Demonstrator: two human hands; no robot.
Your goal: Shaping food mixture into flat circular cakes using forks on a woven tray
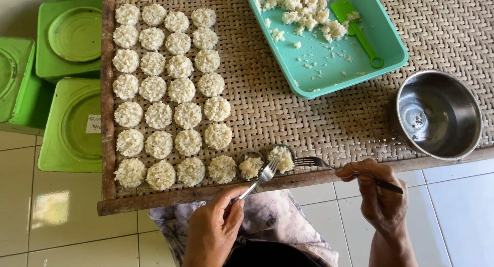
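Each hand pinches a fork's thin handle, left hand (213, 228) and right hand (381, 197), tines beyond pressing soft, crumbly rice (250, 166) in ring moulds.

We seem to be in a small home food-making spot: a woven bamboo drying tray (319, 118) holds rows of round rice cakes (170, 92), a teal tub (329, 66) holds loose rice, 3 green tins (72, 123) stand on the white tiled floor (463, 215).
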